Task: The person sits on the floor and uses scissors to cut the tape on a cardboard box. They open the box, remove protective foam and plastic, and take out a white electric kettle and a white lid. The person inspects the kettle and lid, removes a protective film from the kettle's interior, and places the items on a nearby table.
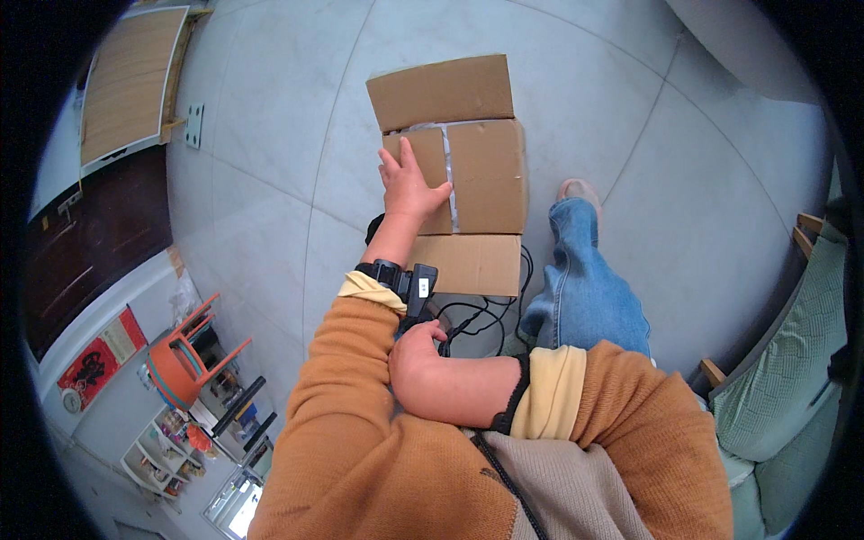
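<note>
A cardboard box (486, 179) stands on the floor before me, its two inner flaps folded in with a narrow gap showing white material between them, its far and near flaps folded outward. My left hand (412, 189) lies spread on the left inner flap, fingers apart. A black device (422, 287) is strapped to my left wrist. My right hand (417, 341) is bent in by my left forearm, just below this device, beside black cables (472, 320); its fingers are partly hidden, so what they hold is unclear.
My leg in blue jeans (594, 297) is right of the box. A green cushioned seat (776, 351) stands at the right edge. To the left are an orange chair (179, 371), a shelf with small items (158, 459) and a wood-topped piece of furniture (131, 88).
</note>
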Tool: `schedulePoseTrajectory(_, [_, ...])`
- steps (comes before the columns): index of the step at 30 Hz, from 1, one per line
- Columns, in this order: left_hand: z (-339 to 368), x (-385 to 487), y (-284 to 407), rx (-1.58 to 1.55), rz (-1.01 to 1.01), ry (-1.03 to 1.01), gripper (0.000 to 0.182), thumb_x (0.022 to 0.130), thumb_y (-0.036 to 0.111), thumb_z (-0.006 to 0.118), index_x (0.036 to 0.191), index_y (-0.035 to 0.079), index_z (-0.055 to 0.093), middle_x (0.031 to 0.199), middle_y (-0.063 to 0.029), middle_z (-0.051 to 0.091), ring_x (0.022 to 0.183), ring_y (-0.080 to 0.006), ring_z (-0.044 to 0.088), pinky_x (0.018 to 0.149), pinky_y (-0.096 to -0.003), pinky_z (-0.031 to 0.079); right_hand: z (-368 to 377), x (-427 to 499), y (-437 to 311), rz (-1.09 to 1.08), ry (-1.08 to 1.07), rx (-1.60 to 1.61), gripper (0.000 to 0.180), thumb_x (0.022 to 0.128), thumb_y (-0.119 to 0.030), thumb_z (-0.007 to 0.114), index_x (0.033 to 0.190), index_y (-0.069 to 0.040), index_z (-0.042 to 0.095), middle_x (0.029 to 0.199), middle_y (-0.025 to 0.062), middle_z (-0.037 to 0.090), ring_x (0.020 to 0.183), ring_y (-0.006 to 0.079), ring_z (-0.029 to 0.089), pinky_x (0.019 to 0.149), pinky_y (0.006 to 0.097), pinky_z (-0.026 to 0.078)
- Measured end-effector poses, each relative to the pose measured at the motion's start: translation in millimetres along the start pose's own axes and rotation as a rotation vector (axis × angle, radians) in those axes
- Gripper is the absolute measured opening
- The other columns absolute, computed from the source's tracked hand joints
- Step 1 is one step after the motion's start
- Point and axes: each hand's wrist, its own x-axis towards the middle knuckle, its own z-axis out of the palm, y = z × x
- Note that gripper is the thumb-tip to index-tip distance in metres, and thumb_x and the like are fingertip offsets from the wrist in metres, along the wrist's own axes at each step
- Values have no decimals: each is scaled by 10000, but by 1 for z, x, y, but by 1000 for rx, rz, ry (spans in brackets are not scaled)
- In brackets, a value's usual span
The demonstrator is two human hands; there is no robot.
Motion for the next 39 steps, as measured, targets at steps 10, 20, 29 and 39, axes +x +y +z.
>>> schedulePoseTrajectory(10, [-34, 2, -30, -491, 49, -35, 867, 722, 147, 634, 1510, 17, 298, 1428, -219, 490, 1323, -328, 485, 1081, -379, 399, -22, -28, 35, -328, 90, 186, 495, 815, -277, 692, 1269, -82, 657, 1335, 115, 607, 1156, 355, 599, 835, 585, 492])
schedulePoseTrajectory(20, [-60, -13, -126, -1110, -184, 89, 558, 925, 84, 580, 1447, 29, 391, 1266, -163, 600, 1136, -223, 596, 977, -349, 474, -30, -39, 51, -304, 123, 105, 434, 920, -268, 559, 1263, -15, 638, 1309, 225, 587, 1163, 386, 582, 903, 592, 448])
schedulePoseTrajectory(29, [-5, 4, -78, 359, -103, 462, 873, 907, 365, 626, 1547, 13, 149, 1596, -298, 97, 1483, -404, 176, 1127, -555, 287, -29, -32, 50, -186, 113, 139, 486, 926, -251, 543, 1311, 43, 577, 1345, 247, 557, 1188, 399, 560, 924, 572, 440])
schedulePoseTrajectory(39, [12, 44, -111, -451, -53, -6, 1200, 750, 590, 759, 1542, -31, 106, 1593, -272, 160, 1469, -379, 235, 1166, -452, 286, -27, -33, 48, -107, 204, 111, 508, 944, -240, 511, 1341, 77, 532, 1399, 273, 507, 1236, 422, 538, 952, 557, 447])
